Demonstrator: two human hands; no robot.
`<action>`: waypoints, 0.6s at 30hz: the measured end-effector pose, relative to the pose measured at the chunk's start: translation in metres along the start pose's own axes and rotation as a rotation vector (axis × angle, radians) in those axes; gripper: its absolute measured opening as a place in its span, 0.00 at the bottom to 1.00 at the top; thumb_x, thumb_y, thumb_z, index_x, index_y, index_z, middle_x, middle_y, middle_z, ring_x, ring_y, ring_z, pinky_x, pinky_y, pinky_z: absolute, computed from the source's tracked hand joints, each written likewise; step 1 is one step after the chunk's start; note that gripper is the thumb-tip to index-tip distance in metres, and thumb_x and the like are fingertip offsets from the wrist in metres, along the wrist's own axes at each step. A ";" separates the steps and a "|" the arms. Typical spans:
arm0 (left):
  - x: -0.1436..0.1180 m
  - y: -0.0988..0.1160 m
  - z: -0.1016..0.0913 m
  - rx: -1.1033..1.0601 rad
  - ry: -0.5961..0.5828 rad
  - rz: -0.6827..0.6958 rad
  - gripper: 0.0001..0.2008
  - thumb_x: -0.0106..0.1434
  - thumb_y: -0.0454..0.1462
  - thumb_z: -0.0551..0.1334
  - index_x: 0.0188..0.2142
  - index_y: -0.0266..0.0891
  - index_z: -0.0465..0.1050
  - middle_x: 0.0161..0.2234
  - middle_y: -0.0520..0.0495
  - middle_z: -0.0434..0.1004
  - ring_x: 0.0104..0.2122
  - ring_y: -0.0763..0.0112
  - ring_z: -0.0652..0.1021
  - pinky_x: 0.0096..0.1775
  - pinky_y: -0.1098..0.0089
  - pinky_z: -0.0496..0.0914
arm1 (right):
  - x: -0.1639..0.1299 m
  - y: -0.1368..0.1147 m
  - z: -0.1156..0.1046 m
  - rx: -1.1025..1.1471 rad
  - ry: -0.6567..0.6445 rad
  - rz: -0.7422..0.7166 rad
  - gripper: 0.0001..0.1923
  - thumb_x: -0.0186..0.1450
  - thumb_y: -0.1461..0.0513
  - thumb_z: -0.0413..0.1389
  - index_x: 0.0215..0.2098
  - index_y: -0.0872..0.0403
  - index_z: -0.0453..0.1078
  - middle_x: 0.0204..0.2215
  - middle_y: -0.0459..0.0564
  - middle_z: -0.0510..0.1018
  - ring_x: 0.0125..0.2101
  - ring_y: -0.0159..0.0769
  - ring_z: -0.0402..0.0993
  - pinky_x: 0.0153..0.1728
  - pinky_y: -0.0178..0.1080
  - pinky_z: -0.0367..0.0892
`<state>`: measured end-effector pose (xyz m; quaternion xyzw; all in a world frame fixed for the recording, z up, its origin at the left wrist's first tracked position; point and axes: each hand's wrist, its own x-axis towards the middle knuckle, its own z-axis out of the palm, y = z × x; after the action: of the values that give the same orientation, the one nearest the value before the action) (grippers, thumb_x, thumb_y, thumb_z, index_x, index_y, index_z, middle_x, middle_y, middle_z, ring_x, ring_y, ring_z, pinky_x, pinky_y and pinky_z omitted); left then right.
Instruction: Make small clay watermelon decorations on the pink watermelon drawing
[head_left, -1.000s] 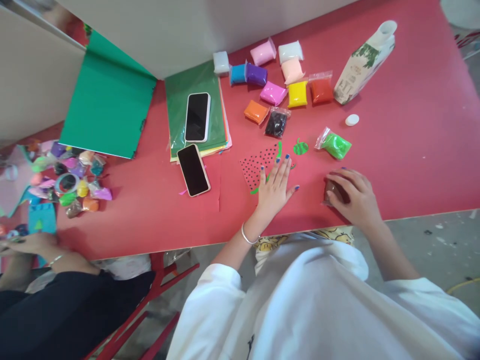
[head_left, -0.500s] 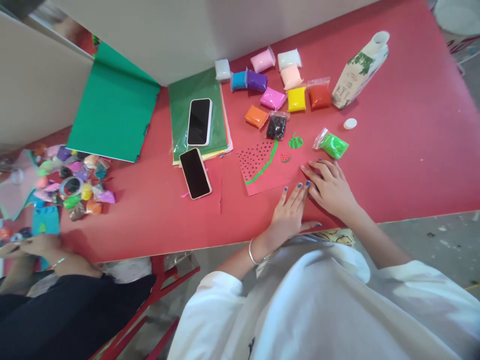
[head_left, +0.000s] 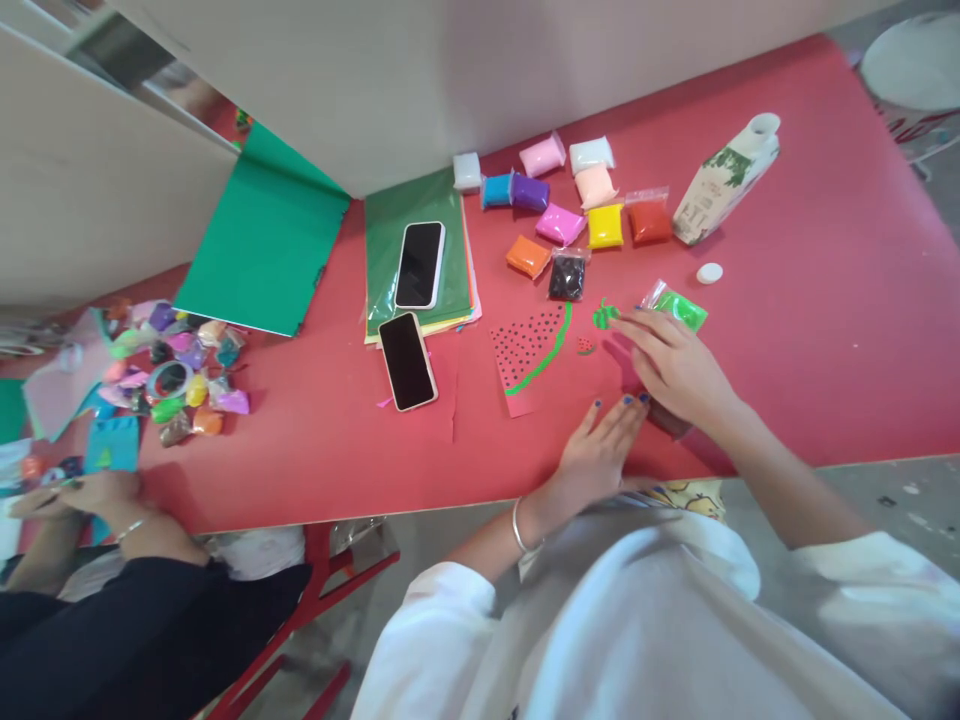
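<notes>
Red paper [head_left: 559, 375] with a dotted watermelon slice and green rind lies flat on the red surface [head_left: 825, 330], in front of us. Our left hand [head_left: 600, 455] rests open on its near edge, fingers spread and holding nothing. Our right hand [head_left: 671, 365] has slid from the sheet's near corner up toward the green clay bag [head_left: 679, 308], fingers loosely spread over the sheet's right edge, gripping nothing we can see. A second ago it covered a brown lump [head_left: 667, 418], which now peeks out under the wrist. Beyond sit clay packets [head_left: 559, 225], a carton [head_left: 724, 180] and two phones [head_left: 407, 360].
</notes>
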<state>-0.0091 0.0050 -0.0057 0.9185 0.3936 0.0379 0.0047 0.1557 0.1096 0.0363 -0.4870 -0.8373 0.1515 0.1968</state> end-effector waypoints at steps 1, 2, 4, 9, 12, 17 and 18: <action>0.004 -0.005 0.000 -0.010 0.008 -0.039 0.43 0.63 0.61 0.42 0.65 0.30 0.52 0.67 0.43 0.48 0.68 0.59 0.42 0.65 0.53 0.50 | 0.017 0.002 0.002 -0.011 -0.026 -0.053 0.23 0.69 0.63 0.43 0.61 0.52 0.62 0.58 0.55 0.67 0.59 0.46 0.60 0.61 0.53 0.56; 0.009 -0.010 0.001 -0.025 0.004 -0.082 0.45 0.62 0.62 0.42 0.64 0.29 0.53 0.67 0.41 0.49 0.68 0.57 0.44 0.64 0.51 0.50 | 0.034 0.005 0.005 -0.038 -0.057 -0.095 0.22 0.69 0.62 0.43 0.60 0.52 0.63 0.58 0.55 0.67 0.59 0.47 0.60 0.61 0.54 0.56; 0.019 -0.020 0.000 -0.044 -0.016 -0.135 0.46 0.62 0.63 0.42 0.65 0.27 0.49 0.67 0.39 0.49 0.68 0.56 0.46 0.64 0.49 0.50 | 0.065 0.010 0.015 -0.101 -0.118 -0.143 0.22 0.69 0.61 0.43 0.59 0.54 0.65 0.59 0.55 0.66 0.60 0.49 0.59 0.62 0.56 0.52; 0.012 -0.007 -0.001 -0.039 -0.030 -0.049 0.47 0.62 0.63 0.41 0.66 0.28 0.46 0.69 0.41 0.42 0.68 0.58 0.41 0.65 0.52 0.50 | 0.096 0.018 0.026 -0.186 -0.088 -0.107 0.24 0.69 0.61 0.44 0.61 0.59 0.61 0.60 0.58 0.64 0.61 0.52 0.56 0.61 0.59 0.51; -0.001 0.003 -0.001 -0.086 -0.004 0.022 0.43 0.64 0.60 0.40 0.66 0.30 0.45 0.69 0.44 0.42 0.68 0.62 0.37 0.65 0.52 0.46 | 0.075 0.016 0.011 -0.168 -0.046 -0.121 0.23 0.70 0.60 0.43 0.60 0.59 0.62 0.58 0.59 0.68 0.59 0.50 0.60 0.61 0.55 0.54; -0.004 -0.021 -0.011 -0.632 0.085 -0.154 0.41 0.65 0.59 0.37 0.68 0.36 0.39 0.67 0.39 0.49 0.68 0.55 0.40 0.65 0.45 0.42 | 0.000 0.011 -0.019 -0.035 -0.047 -0.205 0.18 0.70 0.60 0.46 0.54 0.55 0.67 0.50 0.54 0.75 0.49 0.42 0.72 0.50 0.44 0.68; -0.004 -0.029 -0.012 -0.778 0.177 -0.222 0.39 0.65 0.59 0.34 0.67 0.38 0.42 0.67 0.39 0.51 0.68 0.56 0.41 0.65 0.45 0.41 | -0.016 0.009 -0.022 -0.035 -0.015 -0.189 0.17 0.69 0.61 0.47 0.54 0.55 0.67 0.49 0.54 0.75 0.49 0.42 0.72 0.51 0.44 0.68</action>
<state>-0.0332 0.0217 0.0052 0.7934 0.4452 0.2618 0.3220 0.1804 0.1019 0.0486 -0.4080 -0.8836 0.1211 0.1954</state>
